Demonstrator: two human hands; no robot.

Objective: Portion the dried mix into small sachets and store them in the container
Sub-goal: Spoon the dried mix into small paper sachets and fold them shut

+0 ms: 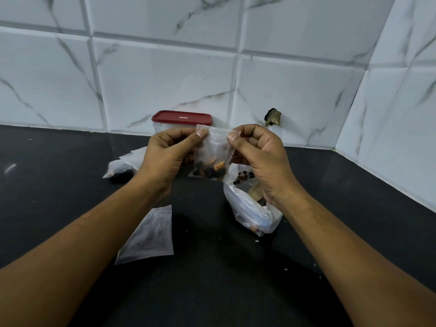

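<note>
Above the black counter I hold a small clear sachet point(213, 153) with dark and orange dried pieces in its bottom. My left hand point(168, 155) pinches its top left corner, and my right hand point(259, 159) pinches its top right corner. Below my right hand lies the large clear bag of dried mix point(247, 208), open and partly hidden by my wrist. A clear container with a red lid point(181, 118) stands behind the sachet at the wall, its lid on.
An empty flat sachet point(148, 237) lies on the black counter point(212, 279) near my left forearm. More sachets point(125, 164), one with dark contents, lie left of my left hand. A brass fitting point(272, 117) sticks out of the tiled wall. Crumbs dot the counter.
</note>
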